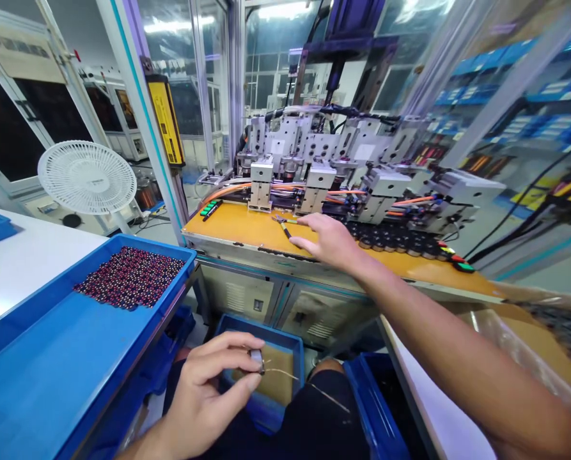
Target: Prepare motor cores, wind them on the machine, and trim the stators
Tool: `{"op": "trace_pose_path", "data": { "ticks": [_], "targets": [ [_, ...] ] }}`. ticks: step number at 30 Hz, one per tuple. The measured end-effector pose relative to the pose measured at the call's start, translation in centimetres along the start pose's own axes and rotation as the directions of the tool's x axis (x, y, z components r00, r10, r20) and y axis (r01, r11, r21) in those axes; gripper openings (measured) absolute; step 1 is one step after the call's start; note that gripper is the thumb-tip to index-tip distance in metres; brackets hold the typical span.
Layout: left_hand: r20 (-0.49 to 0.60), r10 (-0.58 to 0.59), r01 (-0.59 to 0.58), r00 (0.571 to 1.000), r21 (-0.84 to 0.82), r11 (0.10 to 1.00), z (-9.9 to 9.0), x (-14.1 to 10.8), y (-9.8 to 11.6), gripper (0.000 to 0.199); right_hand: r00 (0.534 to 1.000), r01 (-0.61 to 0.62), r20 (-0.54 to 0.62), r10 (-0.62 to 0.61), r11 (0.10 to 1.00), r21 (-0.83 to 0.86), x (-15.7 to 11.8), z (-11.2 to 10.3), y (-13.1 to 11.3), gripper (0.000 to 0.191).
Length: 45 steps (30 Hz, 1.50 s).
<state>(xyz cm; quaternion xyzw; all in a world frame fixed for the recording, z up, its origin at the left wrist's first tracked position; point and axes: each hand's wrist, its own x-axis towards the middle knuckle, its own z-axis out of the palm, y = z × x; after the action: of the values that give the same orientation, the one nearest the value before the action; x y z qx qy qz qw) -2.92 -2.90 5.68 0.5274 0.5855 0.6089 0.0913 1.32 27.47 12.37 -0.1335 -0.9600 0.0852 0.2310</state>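
Note:
My left hand [218,383] is closed around a small metallic part [256,359], pinched between thumb and fingertips above my lap. A thin copper-coloured wire [309,383] trails from that part to the right. My right hand [328,239] reaches over the orange work surface [237,230], its thumb and fingers apart around the handles of small pliers [285,225]. The pliers lie with their jaws pointing left; whether the fingers touch the handles is hard to tell.
Behind the pliers stands a machine [316,182] with metal blocks. Round dark parts [400,239] line the surface at right. A blue tray [50,377] holds many small parts at left. Below sits a blue bin [298,351]; a cardboard box [520,332] is at right.

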Motion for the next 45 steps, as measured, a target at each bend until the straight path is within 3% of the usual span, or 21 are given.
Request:
{"op": "trace_pose_path", "data": {
  "ticks": [5, 8, 12, 16, 19, 21, 22, 25, 28, 30, 31, 37, 45],
  "targets": [
    [-0.087, -0.029, 0.031, 0.996, 0.023, 0.999, -0.4, 0.0, 0.3, 0.026, 0.994, -0.051, 0.088, 0.068, 0.982, -0.183, 4.4, 3.5, 2.6, 0.034],
    [-0.138, -0.055, 0.056, 0.989, 0.004, 0.998, -0.5, -0.4, 0.5, 0.024, 0.989, -0.061, 0.117, 0.094, 0.965, -0.254, 4.5, 4.8, 2.7, 0.035],
    [-0.196, -0.1, 0.095, 0.976, -0.035, 0.995, -0.6, -0.5, 0.4, 0.022, 0.986, -0.027, 0.153, 0.072, 0.961, -0.276, 3.0, 4.9, 3.0, 0.037],
    [-0.223, -0.125, 0.106, 0.967, -0.094, 0.99, -0.4, -0.1, 0.0, 0.019, 0.98, 0.053, 0.198, -0.006, 0.972, -0.231, -0.8, 3.8, 3.1, 0.045],
    [-0.227, -0.125, 0.103, 0.966, -0.103, 0.989, -0.2, 0.1, 0.0, 0.017, 0.985, 0.087, 0.162, -0.057, 0.979, -0.185, -5.8, 3.3, 1.8, 0.051],
    [-0.225, -0.117, 0.098, 0.967, -0.095, 0.991, -0.1, 0.1, 0.0, 0.017, 0.987, 0.11, 0.127, -0.1, 0.991, -0.074, -10.0, 3.7, 0.0, 0.055],
    [-0.222, -0.114, 0.097, 0.968, -0.087, 0.991, -0.1, 0.1, 0.0, 0.017, 0.988, 0.11, 0.102, -0.12, 0.989, 0.099, -12.1, 4.1, -1.1, 0.052],
    [-0.205, -0.113, 0.101, 0.972, -0.071, 0.992, 0.1, 0.1, 0.0, 0.019, 0.994, -0.002, 0.099, -0.052, 0.876, 0.483, -18.0, 5.3, -4.7, 0.042],
    [-0.177, -0.112, 0.102, 0.978, -0.064, 0.993, 0.2, 0.0, -0.1, 0.022, 0.969, -0.171, 0.243, -0.051, 0.57, 0.803, -21.5, 5.5, -7.7, 0.05],
    [-0.158, -0.108, 0.099, 0.982, -0.062, 0.993, 0.4, 0.0, 0.0, 0.024, 0.957, -0.219, 0.276, -0.094, 0.396, 0.892, -22.3, 5.1, -8.9, 0.054],
    [-0.151, -0.105, 0.097, 0.983, -0.061, 0.993, 0.4, 0.0, 0.0, 0.024, 0.954, -0.228, 0.281, -0.107, 0.351, 0.908, -22.3, 4.8, -9.2, 0.055],
    [-0.145, -0.093, 0.087, 0.985, -0.045, 0.995, 0.4, -0.3, 0.2, 0.024, 0.952, -0.264, 0.296, -0.082, 0.275, 0.925, -21.7, 4.6, -9.4, 0.056],
    [-0.168, -0.099, 0.095, 0.981, -0.032, 0.995, 0.3, -0.2, 0.4, 0.019, 0.961, -0.225, 0.262, -0.085, 0.307, 0.925, -21.5, 4.6, -9.8, 0.056]
  ]
}}
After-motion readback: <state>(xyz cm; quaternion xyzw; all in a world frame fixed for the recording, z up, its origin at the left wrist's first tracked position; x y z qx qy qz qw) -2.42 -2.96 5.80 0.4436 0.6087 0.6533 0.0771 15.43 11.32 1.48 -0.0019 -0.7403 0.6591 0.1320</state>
